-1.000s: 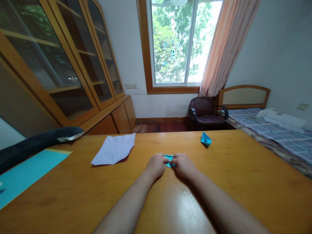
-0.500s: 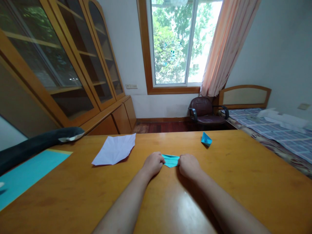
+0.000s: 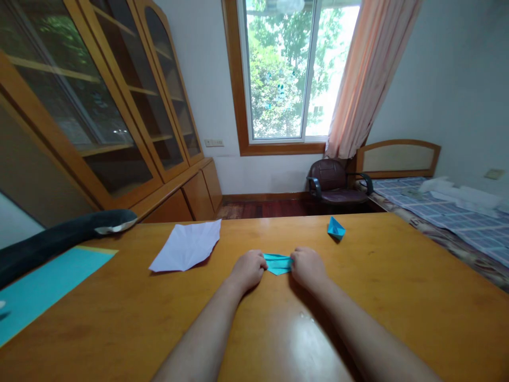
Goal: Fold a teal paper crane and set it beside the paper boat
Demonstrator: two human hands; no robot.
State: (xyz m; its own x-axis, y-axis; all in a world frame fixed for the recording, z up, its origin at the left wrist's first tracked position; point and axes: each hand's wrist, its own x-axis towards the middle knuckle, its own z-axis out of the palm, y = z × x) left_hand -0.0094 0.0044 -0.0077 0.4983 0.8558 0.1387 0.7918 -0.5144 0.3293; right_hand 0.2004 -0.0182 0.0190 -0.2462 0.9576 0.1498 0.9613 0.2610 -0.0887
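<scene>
- A small turquoise folded paper piece (image 3: 278,263) lies flat on the glossy wooden desk (image 3: 397,286), straight ahead of the person and near the middle of the desk.
- Its long axis runs left to right; one end meets the left hand (image 3: 247,269) and the other meets the right hand (image 3: 308,267), so it sits between them and neither hand is clearly nearer.
- Both hands rest on the desk with the fingers curled and drawn together, each pinching or pressing its own end of the paper; the fingertips are hidden behind the knuckles, so the exact hold cannot be told.
- Only the middle stretch of the paper shows between the hands, with a point towards the person.
- Count of turquoise pieces: one in hand, one small folded turquoise paper boat shape (image 3: 336,228) well apart to the far right, and one large flat turquoise sheet (image 3: 43,281) at the desk's left edge.
- One creased white paper sheet (image 3: 186,245) lies to the far left of the hands, apart from them.
- One long dark padded object (image 3: 59,239) lies along the left edge, beyond the flat sheet.
</scene>
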